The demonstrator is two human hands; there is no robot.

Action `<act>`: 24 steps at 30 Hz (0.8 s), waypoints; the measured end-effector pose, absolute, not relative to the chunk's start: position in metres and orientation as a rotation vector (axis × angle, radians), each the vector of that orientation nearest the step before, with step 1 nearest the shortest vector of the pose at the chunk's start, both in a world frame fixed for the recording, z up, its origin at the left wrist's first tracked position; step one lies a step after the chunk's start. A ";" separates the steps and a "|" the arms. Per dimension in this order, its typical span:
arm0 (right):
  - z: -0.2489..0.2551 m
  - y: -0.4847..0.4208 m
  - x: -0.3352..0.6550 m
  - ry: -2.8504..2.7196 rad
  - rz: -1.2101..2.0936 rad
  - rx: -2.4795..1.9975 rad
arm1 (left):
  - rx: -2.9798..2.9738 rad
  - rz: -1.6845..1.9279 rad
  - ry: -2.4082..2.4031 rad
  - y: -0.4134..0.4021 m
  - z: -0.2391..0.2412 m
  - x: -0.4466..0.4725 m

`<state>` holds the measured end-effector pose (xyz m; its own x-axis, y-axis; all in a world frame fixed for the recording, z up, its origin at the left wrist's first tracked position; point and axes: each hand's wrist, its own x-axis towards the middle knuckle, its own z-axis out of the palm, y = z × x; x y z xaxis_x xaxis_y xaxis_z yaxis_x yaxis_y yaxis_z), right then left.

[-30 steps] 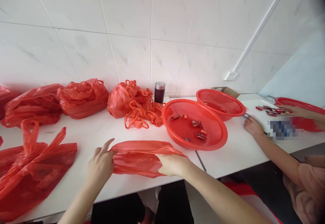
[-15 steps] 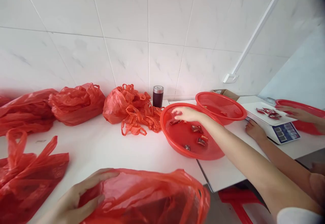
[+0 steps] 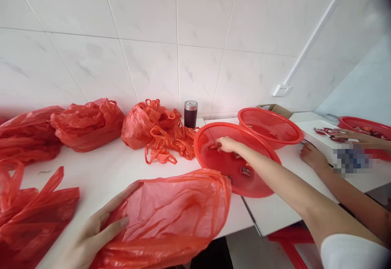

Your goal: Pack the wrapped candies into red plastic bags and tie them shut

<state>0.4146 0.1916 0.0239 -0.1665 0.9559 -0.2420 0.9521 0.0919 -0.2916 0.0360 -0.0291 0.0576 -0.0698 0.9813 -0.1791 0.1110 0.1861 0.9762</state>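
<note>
My left hand [image 3: 97, 228] grips the near edge of an open red plastic bag [image 3: 171, 212] lying on the white table [image 3: 122, 167]; thumb and fingers pinch the film. My right hand [image 3: 224, 144] reaches into the nearer red mesh basket [image 3: 259, 183], fingers curled over a small red wrapped candy [image 3: 214, 147]. Several more wrapped candies [image 3: 246, 171] lie on the basket's bottom.
A second red basket [image 3: 270, 124] stands behind. Heaps of red bags [image 3: 159, 128] line the wall, with more at left [image 3: 30, 212]. A dark tumbler [image 3: 190, 114] stands by the wall. Another person's hands [image 3: 313, 157] work at a white scale [image 3: 324, 138] on the right.
My right hand left the bag, reached into the nearer basket and now closes on a candy. The bag has been opened and pulled toward me under my left hand.
</note>
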 end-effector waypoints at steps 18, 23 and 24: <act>0.070 0.020 0.283 -2.607 0.805 -1.302 | 1.185 0.928 1.230 -0.022 0.022 0.043; 0.096 0.065 0.341 -2.251 1.008 -1.418 | 1.301 0.973 1.350 -0.023 0.016 0.041; 0.095 0.075 0.357 -2.240 0.877 -1.584 | 1.324 0.986 1.361 -0.023 0.016 0.040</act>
<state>0.3571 0.0748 0.0949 -0.3716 0.9194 -0.1287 0.7624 0.2230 -0.6075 0.0399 -0.0234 0.0160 0.0504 0.9940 -0.0974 0.2170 0.0843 0.9725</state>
